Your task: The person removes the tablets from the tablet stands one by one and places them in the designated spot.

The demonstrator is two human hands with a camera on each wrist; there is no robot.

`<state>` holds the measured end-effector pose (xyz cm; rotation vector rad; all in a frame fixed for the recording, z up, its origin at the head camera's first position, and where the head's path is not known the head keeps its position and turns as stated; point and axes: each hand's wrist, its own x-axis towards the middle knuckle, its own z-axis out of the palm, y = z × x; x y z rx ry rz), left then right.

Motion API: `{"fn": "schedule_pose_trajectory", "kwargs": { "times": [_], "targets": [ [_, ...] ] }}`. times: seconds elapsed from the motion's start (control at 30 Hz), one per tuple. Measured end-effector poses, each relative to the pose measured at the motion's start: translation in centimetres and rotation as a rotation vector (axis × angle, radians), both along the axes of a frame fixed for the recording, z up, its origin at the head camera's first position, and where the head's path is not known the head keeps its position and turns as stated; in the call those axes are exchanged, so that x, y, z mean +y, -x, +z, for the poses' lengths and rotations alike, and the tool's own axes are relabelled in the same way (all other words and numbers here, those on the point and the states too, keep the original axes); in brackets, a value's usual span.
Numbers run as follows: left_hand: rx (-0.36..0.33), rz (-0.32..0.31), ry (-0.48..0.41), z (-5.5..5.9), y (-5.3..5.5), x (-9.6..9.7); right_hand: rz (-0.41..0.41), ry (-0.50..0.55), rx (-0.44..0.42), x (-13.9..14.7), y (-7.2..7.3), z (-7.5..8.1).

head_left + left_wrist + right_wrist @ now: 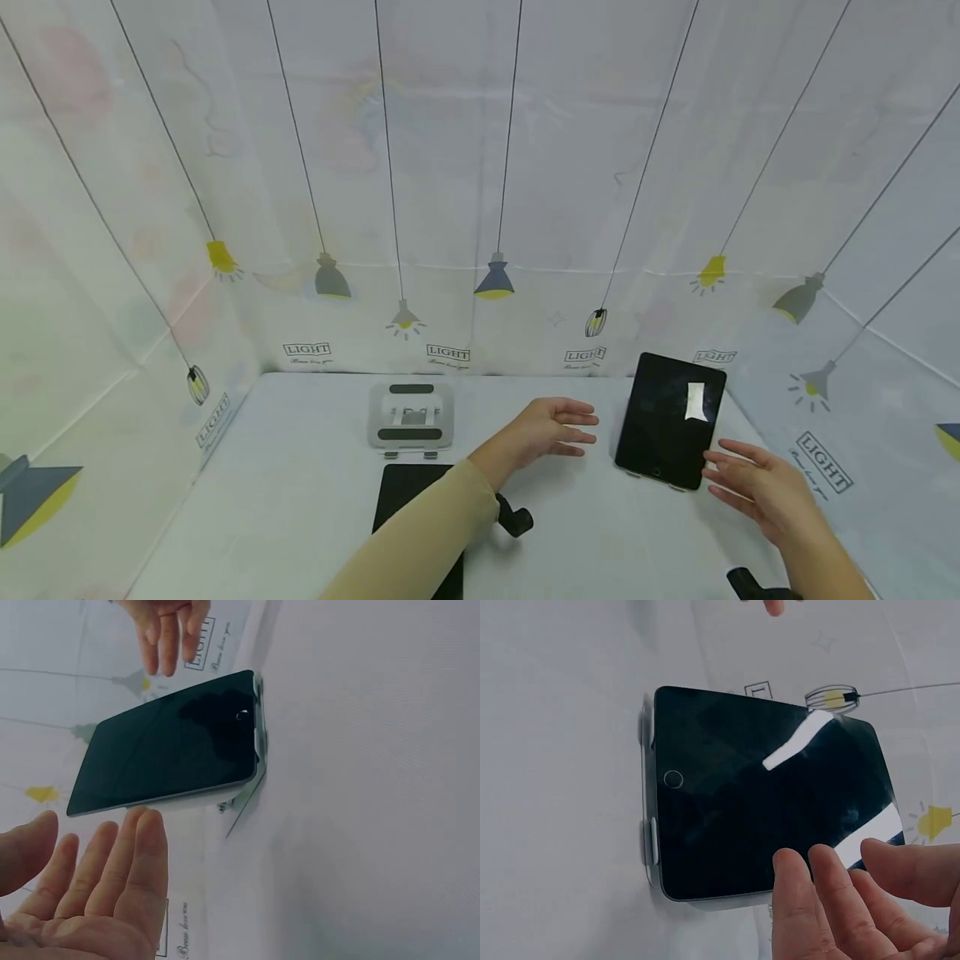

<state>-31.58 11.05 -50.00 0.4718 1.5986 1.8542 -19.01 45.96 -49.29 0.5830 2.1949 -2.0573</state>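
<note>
A black tablet [663, 421] with a round home button leans back on a stand [648, 802], its lower edge resting on the stand's small lips. Most of the stand is hidden behind the tablet. To the tablet's left is my left hand [551, 427], fingers extended and holding nothing. On the other side, near the lower right edge, my right hand [765, 487] has its fingers loosely spread. The left wrist view shows a gap between the right hand and the tablet [172, 746]. Neither hand holds anything.
A grey-white folding stand [411, 417] with dark pads lies flat at the back left. In front of it a flat black slab [408, 492] is partly covered by my left sleeve. A cloth printed with lamps [450, 167] hangs behind the white table [300, 500].
</note>
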Motion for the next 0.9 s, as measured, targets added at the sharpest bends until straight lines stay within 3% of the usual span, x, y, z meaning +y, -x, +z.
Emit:
{"fn": "schedule_pose_trajectory", "kwargs": {
  "times": [0.37, 0.67, 0.9],
  "targets": [
    [-0.019, 0.018, -0.009, -0.2, 1.5, 1.8, -0.012, -0.045, 0.039, 1.1, 0.7, 1.0],
    [-0.006, 0.043, -0.023, -0.4, 2.6, 3.1, 0.002, 0.006, 0.087, 2.6, 1.3, 0.7],
    [0.027, 0.052, -0.052, 0.0, 3.6, 4.5, 0.018, 0.092, 0.156, 3.8, 2.8, 0.6]
  ]
}}
